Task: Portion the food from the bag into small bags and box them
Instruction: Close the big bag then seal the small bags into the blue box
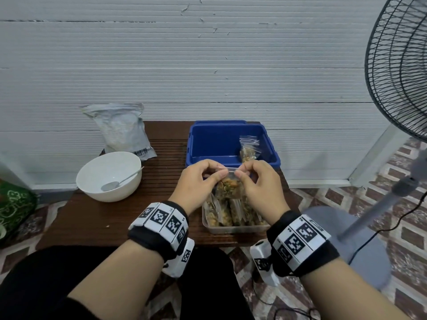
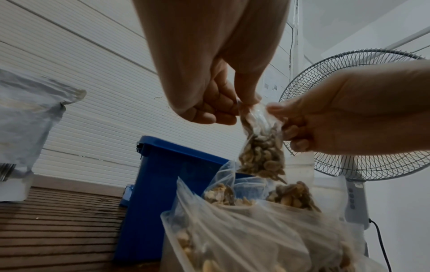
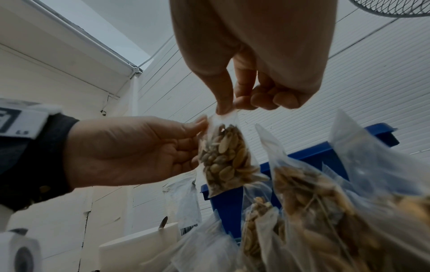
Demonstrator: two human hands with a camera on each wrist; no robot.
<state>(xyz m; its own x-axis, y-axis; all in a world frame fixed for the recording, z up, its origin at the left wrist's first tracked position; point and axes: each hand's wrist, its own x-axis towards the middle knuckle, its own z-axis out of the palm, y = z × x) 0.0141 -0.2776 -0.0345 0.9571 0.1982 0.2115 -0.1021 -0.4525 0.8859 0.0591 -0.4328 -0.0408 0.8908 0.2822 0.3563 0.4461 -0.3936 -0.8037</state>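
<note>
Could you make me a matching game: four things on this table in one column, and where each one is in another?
Things:
1. spoon
2. small bag
3. big bag
4. blue box

Places:
A. pinched at the top by left hand and right hand
B. in the white bowl
C. at the table's far edge, one filled bag inside
D. leaning on the wall behind the bowl

Pairs: 1-B, 2-A, 3-D, 4-C
</note>
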